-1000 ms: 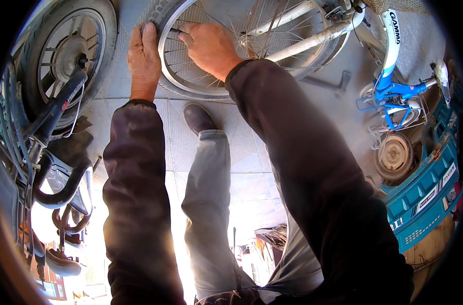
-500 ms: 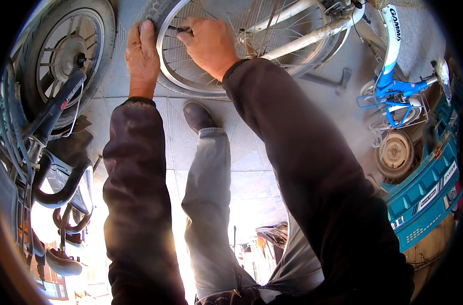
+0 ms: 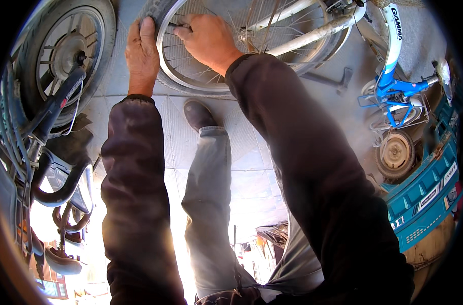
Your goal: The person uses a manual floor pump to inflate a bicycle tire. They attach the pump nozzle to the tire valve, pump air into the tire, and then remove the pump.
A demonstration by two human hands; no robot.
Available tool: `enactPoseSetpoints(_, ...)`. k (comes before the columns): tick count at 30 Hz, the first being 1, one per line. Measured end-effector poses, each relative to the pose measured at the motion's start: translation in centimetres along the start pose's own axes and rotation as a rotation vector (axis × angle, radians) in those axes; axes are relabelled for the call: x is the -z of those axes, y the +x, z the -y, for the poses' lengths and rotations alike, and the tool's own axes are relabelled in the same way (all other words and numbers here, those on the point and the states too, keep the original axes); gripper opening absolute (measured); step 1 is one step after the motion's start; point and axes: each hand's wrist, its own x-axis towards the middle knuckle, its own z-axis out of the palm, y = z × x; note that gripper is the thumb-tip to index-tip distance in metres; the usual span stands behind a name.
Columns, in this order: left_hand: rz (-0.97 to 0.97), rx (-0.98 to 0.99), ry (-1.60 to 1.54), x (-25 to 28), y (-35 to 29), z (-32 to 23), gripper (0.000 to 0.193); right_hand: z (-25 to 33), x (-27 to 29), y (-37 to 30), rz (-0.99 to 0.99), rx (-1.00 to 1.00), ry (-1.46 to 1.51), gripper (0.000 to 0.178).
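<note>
A bicycle wheel (image 3: 165,63) with a dark tyre and thin spokes lies at the top of the view, joined to a worn white frame (image 3: 313,39). My left hand (image 3: 142,55) grips the tyre at its left side, thumb on top and fingers pressed together. Inside the rim, my right hand (image 3: 210,41) is closed, thumb and forefinger pinching the end of a short dark valve stem (image 3: 173,25) that sticks out of the rim. The fingertips partly hide that stem's end.
A hammer-like tool (image 3: 338,81) lies on the tiled floor right of the wheel. At left stands a motorbike or scooter wheel (image 3: 63,56) with its fork. A blue-and-white bicycle frame (image 3: 394,86), a small wheel (image 3: 395,152) and a teal vehicle panel (image 3: 420,203) are at right.
My right hand has shifted slightly right and up, still at the valve stem. My left hand stays on the tyre, nearly unmoved.
</note>
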Motion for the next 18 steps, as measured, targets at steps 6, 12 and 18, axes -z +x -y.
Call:
enactPoseSetpoints(6, 0.007, 0.019, -0.008, 0.0, -0.2, 0.0, 0.051, -0.1, -0.1, 0.3, -0.039, 0.062, -0.008, 0.018)
enactPoseSetpoints(12, 0.018, 0.009, -0.004, 0.1, -0.1, 0.1, 0.051, 0.4, -0.4, -0.1, -0.047, 0.043, -0.102, 0.017)
enactPoseSetpoints(18, 0.01, 0.0, 0.001, 0.1, -0.2, -0.1, 0.051, -0.3, -0.5, 0.3, -0.065, 0.096, -0.119, 0.021)
